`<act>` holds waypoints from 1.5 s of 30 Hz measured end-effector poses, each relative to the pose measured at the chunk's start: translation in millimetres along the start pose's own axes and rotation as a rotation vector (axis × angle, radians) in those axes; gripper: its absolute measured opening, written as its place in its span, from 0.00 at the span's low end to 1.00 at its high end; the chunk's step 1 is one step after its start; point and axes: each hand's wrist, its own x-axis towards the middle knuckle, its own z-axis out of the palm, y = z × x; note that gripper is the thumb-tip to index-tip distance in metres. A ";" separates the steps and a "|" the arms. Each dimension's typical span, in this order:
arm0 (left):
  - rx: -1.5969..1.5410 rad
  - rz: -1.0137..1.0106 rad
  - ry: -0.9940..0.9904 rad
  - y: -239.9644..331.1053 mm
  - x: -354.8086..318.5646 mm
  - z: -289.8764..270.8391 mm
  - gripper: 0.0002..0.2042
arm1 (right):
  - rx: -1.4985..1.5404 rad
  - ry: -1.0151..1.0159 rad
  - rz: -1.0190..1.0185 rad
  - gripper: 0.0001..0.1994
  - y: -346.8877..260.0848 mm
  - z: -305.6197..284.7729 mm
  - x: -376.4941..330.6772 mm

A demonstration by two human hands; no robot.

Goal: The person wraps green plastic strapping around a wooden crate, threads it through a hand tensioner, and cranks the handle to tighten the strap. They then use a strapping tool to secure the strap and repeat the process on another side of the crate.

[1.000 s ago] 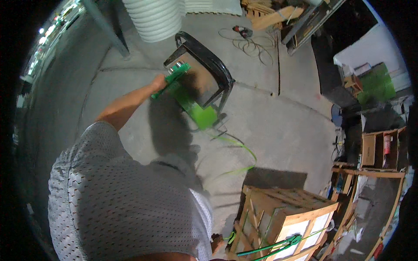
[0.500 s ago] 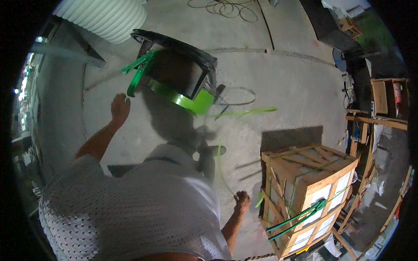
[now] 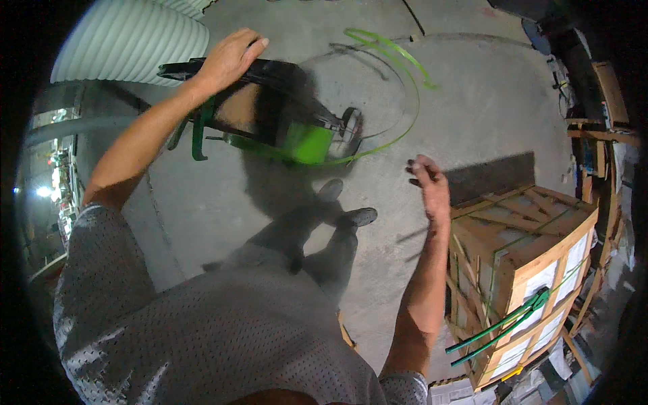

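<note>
A black wheeled strapping cart (image 3: pixel 287 81) with a green coil of strap (image 3: pixel 307 143) at its base stands ahead of me. My left hand (image 3: pixel 233 59) is over the cart's upper black frame, fingers stretched and nothing seen in them; whether it touches the frame I cannot tell. A loose length of green strap (image 3: pixel 413 121) curves out from the coil to the right and away. My right hand (image 3: pixel 430 185) is beside that loop, fingers loosely bent and apart, with nothing visible in it. A dark green handled tool (image 3: pixel 198 135) hangs on the cart's left side.
A wooden crate (image 3: pixel 516 270) with white panels stands at the right, a long green-handled tool (image 3: pixel 503 327) lying against its near side. White ribbed ducting (image 3: pixel 135 40) is at the far left. Wooden frames and clutter line the right edge; my shoes are on the concrete floor (image 3: pixel 391 250).
My left hand has moved forward and right, over the cart frame. My right hand has risen forward from beside the crate. The loose strap has swung away into a wide loop.
</note>
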 end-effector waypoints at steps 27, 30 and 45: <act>0.066 -0.344 -0.443 -11.1 12.3 31.8 0.27 | -0.409 -0.247 -0.101 0.15 298.9 320.8 82.9; 0.011 -0.338 -0.424 -13.3 12.5 32.2 0.26 | -0.451 -0.139 -0.224 0.16 300.6 325.0 83.8; 0.032 -0.235 -0.390 -39.4 1.6 33.9 0.22 | 0.286 0.089 0.354 0.18 322.2 238.9 59.7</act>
